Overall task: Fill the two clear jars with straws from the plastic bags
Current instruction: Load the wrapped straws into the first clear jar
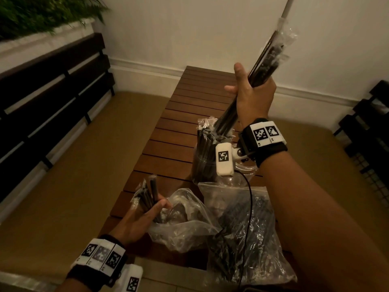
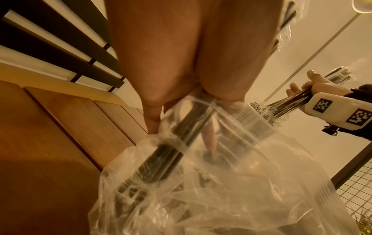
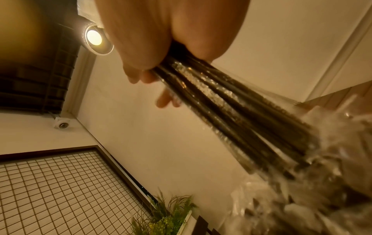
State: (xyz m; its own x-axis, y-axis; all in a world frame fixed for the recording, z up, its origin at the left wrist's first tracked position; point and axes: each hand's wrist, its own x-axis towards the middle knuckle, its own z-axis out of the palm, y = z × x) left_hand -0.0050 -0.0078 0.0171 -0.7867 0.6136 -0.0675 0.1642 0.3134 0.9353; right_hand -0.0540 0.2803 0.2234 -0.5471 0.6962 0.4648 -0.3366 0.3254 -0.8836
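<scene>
- Right hand [image 1: 252,95] raised above the far part of the slatted wooden surface [image 1: 174,131]; fingers [image 3: 165,100] wrapped round a bundle of dark wrapped straws [image 1: 263,66]; thumb up along the bundle; the bundle slants, top end toward the wall, lower end down at the mouth of the jar.
- Clear jar [image 1: 203,163] upright near the right edge of the surface, packed with dark straws whose wrapper tips stick up above the rim; the held bundle's lower end meets those tips; a second clear jar seems to stand just right of it, mostly hidden behind the wrist camera; cannot tell its fill.
- Left hand [image 1: 139,220] low at the near left part of the surface; fingers closed round a smaller bunch of straws [image 1: 147,192]; the bunch's upper ends fan out toward the left edge, its lower ends inside the mouth of the crumpled plastic bag [image 1: 185,224]; left wrist view shows the bunch [image 2: 181,139] passing down through the bag's opening.
- A larger plastic bag [image 1: 248,239] of dark straws lies flat at the near right, overhanging the near edge of the surface; touching the crumpled bag.
- Open slats stretch from the jar to the far wall; tan floor on both sides; dark slatted bench [image 1: 52,91] well apart at left; dark rack [image 1: 370,127] at right.
</scene>
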